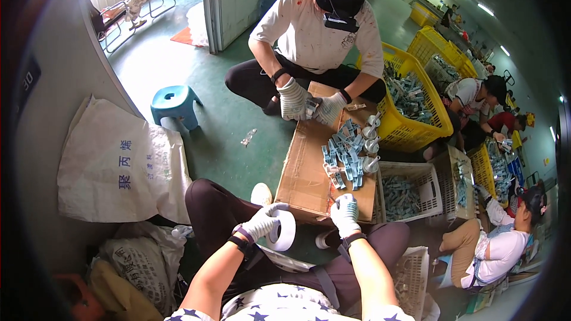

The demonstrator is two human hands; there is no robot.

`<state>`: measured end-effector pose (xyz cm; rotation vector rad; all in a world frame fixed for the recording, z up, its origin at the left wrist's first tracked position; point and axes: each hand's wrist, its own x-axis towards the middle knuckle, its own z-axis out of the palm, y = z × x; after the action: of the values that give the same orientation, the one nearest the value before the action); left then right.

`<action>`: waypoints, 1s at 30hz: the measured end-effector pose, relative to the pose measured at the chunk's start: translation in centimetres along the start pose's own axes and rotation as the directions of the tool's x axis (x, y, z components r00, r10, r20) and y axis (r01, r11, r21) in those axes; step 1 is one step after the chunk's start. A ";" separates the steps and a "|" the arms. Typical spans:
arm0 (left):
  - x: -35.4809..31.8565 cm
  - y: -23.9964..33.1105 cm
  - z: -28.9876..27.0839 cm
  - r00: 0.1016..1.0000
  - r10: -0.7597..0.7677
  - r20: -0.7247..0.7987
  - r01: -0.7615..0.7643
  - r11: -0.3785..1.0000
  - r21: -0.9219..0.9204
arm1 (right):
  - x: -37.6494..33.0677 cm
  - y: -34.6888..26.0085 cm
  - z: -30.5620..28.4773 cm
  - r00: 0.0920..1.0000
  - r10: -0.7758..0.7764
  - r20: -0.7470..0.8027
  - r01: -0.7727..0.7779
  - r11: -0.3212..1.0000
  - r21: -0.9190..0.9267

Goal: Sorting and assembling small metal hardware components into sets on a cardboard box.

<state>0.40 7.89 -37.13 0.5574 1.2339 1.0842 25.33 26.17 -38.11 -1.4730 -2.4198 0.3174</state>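
My left hand (262,221), gloved white, is clamped on a roll of white tape (284,230), lower centre of the frame, just over my dark-trousered knee. My right hand (345,214), also gloved, sits at the near edge of the flattened cardboard box (303,172), fingers curled together; whether it pinches anything I cannot tell. The two hands are apart, the roll between them.

On the cardboard, centre of frame, lies a heap of small blue-and-white packets (343,154), with a few shiny round metal pieces (370,145) along its right side. A white plastic crate (410,193) with more packets is just right of the cardboard. A yellow basket (416,128) full of the same stands upper right of it.

Across the cardboard, upper centre, another person in a white shirt squats, gloved hands (309,104) together on a small item. More people work at right among further yellow baskets. A blue stool (174,104) stands on the green floor at left, a white printed sack (116,163) below it.
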 end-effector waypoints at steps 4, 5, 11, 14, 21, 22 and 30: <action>0.1 0.3 -0.2 0.999 0.033 0.025 -0.034 0.998 0.056 | 0.1 0.2 0.1 1.000 0.006 0.008 -0.006 0.999 -0.034; 0.1 0.6 0.0 0.999 -0.035 0.036 0.032 0.997 0.069 | 0.0 0.3 0.0 1.000 0.007 0.006 -0.007 0.999 -0.035; 0.9 -1.4 -0.2 0.999 0.042 -0.024 -0.041 0.999 0.021 | -0.1 0.0 0.0 1.000 -0.007 -0.008 0.007 1.000 0.023; -0.3 0.9 1.1 0.999 0.020 -0.029 -0.023 0.997 -0.073 | -0.3 0.4 -0.1 1.000 -0.001 0.007 0.001 1.000 0.006; -0.6 0.6 1.0 1.000 0.008 0.004 -0.008 0.992 -0.126 | -0.1 0.2 -0.2 1.000 0.007 0.021 -0.007 1.000 -0.010; -0.3 0.1 0.8 1.000 0.031 -0.005 -0.032 0.995 -0.100 | 0.0 0.0 -0.2 1.000 0.001 0.029 -0.001 1.000 -0.018; -0.1 -0.4 0.5 0.997 0.074 0.031 -0.072 0.996 -0.061 | -0.7 -0.7 -0.5 0.994 -0.078 -0.078 0.084 0.994 0.068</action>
<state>1.01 7.66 -37.30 0.5757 1.1554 1.1650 25.23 25.29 -37.52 -1.3285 -2.3758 0.3207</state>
